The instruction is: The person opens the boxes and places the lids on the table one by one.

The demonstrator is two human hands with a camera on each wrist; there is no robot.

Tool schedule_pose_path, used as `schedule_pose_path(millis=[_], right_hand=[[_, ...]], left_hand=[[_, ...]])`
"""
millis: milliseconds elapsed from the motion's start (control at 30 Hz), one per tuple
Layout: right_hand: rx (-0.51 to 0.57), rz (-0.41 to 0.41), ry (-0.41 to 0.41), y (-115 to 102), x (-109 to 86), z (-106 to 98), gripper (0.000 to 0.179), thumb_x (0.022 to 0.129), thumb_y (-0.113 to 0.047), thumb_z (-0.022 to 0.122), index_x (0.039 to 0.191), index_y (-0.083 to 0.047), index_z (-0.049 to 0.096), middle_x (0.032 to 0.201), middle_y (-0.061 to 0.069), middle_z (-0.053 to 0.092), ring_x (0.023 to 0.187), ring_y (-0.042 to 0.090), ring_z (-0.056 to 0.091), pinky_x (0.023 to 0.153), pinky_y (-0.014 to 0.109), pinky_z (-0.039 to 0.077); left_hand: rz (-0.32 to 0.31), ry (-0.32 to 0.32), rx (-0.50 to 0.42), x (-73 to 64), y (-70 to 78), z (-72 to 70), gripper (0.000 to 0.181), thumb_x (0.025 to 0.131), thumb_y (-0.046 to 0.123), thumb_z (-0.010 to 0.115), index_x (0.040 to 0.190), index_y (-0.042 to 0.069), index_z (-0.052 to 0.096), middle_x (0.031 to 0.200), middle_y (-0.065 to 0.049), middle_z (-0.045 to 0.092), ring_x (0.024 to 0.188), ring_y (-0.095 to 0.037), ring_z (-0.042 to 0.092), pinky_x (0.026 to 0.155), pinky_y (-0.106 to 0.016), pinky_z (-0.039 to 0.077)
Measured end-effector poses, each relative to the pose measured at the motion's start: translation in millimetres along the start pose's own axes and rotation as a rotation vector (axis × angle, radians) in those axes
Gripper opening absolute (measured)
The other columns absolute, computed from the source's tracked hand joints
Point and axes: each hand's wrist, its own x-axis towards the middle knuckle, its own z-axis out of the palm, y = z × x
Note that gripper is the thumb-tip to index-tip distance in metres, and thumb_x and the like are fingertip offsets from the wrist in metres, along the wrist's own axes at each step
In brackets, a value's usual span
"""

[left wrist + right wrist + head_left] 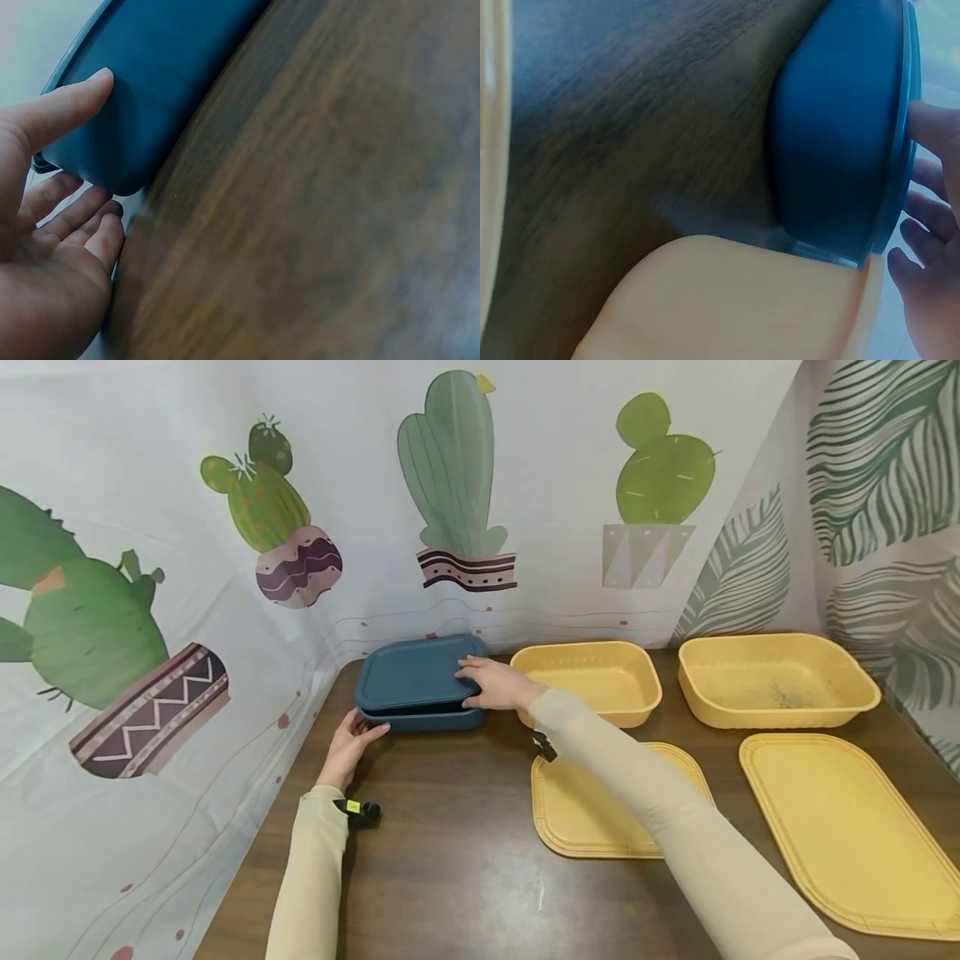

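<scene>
A dark blue lid [420,670] lies over a blue rectangular container [438,720] at the back left of the table. Along the front a dark gap shows between lid and container in the head view. My left hand [349,747] holds the container's front left corner; its thumb [94,90] lies on the outer wall and the fingers bend around the corner. At the right end, my right hand [498,683] grips the lid, with fingertips on top and the thumb at the front edge. In the right wrist view the lid's rim [907,150] sits close along the container wall.
Right of the blue container stands a yellow container [592,681], close beside it. A larger yellow container [780,681] is farther right. Two yellow lids lie flat in front: a smaller lid [585,810], partly under my right arm, and a bigger lid [847,827]. A cactus-print cloth [360,460] hangs behind.
</scene>
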Motion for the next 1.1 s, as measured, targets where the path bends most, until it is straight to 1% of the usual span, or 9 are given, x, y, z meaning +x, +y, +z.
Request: schedule_pose_path(millis=[233,467,767,1100], right_hand=[[-0.01,0.022,-0.012,-1.9,6.5,2.9,0.064,0.095,-0.031,0.072,0.15,-0.01,0.048,0.163,0.007,0.03,0.153,0.023,0.017,0.121,0.039,0.022],[-0.047,0.043,0.007,-0.9,10.0,7.1,0.061,0.095,-0.027,0.071,0.15,-0.013,0.049,0.161,0.006,0.034,0.15,0.027,0.027,0.12,0.041,0.025],[-0.089,0.031,0.034,-4.1,9.6,8.3,0.056,0.096,-0.024,0.069,0.149,-0.015,0.051,0.159,0.007,0.039,0.146,0.026,0.035,0.118,0.04,0.03],[-0.123,-0.033,0.073,-3.2,5.0,6.2,0.052,0.099,-0.026,0.066,0.147,-0.012,0.052,0.155,0.01,0.044,0.142,0.027,0.041,0.116,0.039,0.033]], left_hand=[[-0.002,0.004,0.003,-1.6,1.3,0.3,0.089,0.092,0.021,0.076,0.161,0.008,0.021,0.162,-0.014,0.028,0.15,-0.027,0.023,0.121,-0.039,0.022],[0.001,0.005,0.015,-1.6,2.2,1.6,0.087,0.092,0.022,0.076,0.16,0.008,0.023,0.161,-0.014,0.03,0.15,-0.028,0.025,0.12,-0.04,0.023],[0.0,0.01,0.029,-1.3,2.2,0.5,0.089,0.092,0.024,0.077,0.16,0.008,0.022,0.161,-0.014,0.029,0.15,-0.028,0.024,0.121,-0.04,0.022],[-0.012,0.008,0.022,-1.0,0.5,0.3,0.092,0.092,0.024,0.077,0.161,0.007,0.019,0.162,-0.016,0.026,0.151,-0.028,0.022,0.121,-0.041,0.021]])
